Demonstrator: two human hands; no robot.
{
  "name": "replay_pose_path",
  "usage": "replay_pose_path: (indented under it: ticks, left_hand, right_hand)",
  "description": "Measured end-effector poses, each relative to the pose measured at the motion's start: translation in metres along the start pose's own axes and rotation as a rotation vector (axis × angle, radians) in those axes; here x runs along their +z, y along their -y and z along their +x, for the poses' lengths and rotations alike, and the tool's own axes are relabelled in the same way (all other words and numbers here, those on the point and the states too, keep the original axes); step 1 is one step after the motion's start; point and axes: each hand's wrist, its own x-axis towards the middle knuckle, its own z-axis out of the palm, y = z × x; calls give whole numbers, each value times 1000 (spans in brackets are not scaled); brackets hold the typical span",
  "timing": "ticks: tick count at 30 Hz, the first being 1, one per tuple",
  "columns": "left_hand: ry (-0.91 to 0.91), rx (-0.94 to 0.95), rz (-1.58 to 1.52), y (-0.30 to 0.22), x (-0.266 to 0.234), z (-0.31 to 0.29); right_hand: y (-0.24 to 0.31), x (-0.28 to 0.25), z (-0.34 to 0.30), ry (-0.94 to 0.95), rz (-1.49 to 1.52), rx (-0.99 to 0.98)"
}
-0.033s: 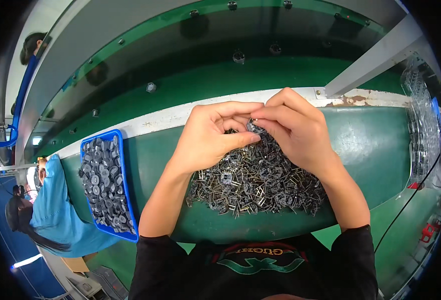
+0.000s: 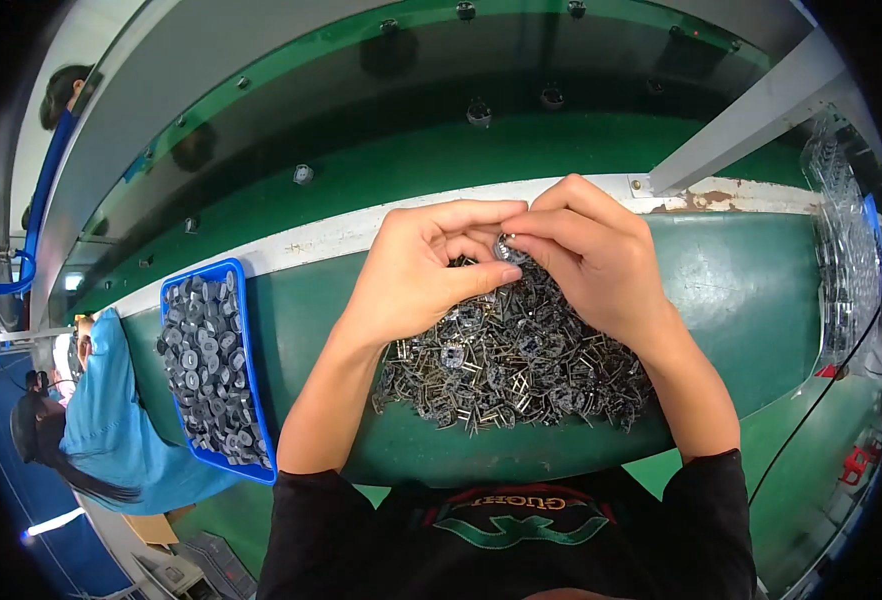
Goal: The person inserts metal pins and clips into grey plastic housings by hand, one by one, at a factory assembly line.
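Note:
Over the far edge of a pile of small black parts with metal pins point(image 2: 516, 375), both hands meet at one small round dark part point(image 2: 507, 249). My left hand point(image 2: 411, 262) has its thumb and fingers closed around the part's left side. From the right, the thumb and fingertips of my right hand point(image 2: 601, 262) pinch at the part's upper edge. Fingers cover most of the part, so its details are hard to make out. To the left lies a blue tray point(image 2: 255, 385) filled with dark grey round caps point(image 2: 201, 350).
The pile lies on a green worktop point(image 2: 741, 300) bounded by a white rail point(image 2: 331, 232). Beyond it runs a green conveyor belt point(image 2: 391, 155) with spaced small parts. A grey post point(image 2: 751, 125) stands at right, near stacked clear plastic trays point(image 2: 846, 250). A person in blue point(image 2: 131, 430) sits left.
The round part has turned slightly between my fingertips. Both hands stay in nearly the same place.

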Motion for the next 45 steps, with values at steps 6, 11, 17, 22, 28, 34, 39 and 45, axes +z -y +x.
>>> replay_pose_path:
  ticks: [6,11,17,22,28,34,39,45]
  left_hand:
    - [-120,-7,-10,5,-3,16]
    - [-389,49,547,23,-61,59]
    - [-530,362,1208,55,-118,111]
    - [-459,282,1557,69,-158,107]
    - [-767,182,1352,49,-110,91]
    - [-667,306,1323,79,-160,46]
    - [-606,255,760,42,-123,42]
    - [-264,261,236,3,-55,39]
  right_hand:
    - [1,-10,5,114,6,86]
    - [-33,-12,-5,296,-193,223]
    - [-39,-8,-8,447,-261,222]
    - [-29,13,-1,380,-119,206]
    - [-40,-15,-18,233,19,416]
    - [-39,-3,-3,320,107,289]
    - [-54,-14,-8,203,458,463]
    - [-42,-29,-17,7,514,679]
